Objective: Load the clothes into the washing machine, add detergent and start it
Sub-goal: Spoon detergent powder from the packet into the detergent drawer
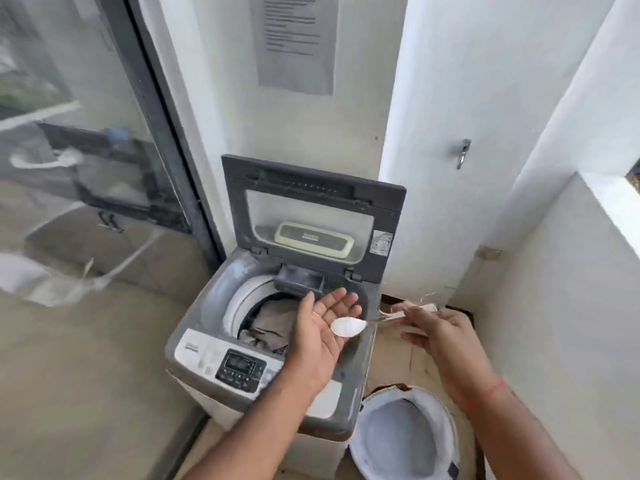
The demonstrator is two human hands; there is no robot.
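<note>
Both forearms reach in from the bottom edge over the washing machine (194,344).
Left hand (322,327) lies palm up, fingers spread and relaxed, above the drum's right rim. Right hand (433,327) pinches the handle of a spoon (348,327) heaped with white detergent powder; the bowl hovers over the left palm. Lid (311,216) stands upright. Clothes (270,323) lie in the drum. White bucket (446,441) sits beside the machine, lower right.

Single head-worn wide-angle view, looking forward and down. Washing machine (277,341) centre frame, near, seen from above front. Both hands (323,327) in lower half, forearms entering from bottom edge. Strong edge distortion.
</note>
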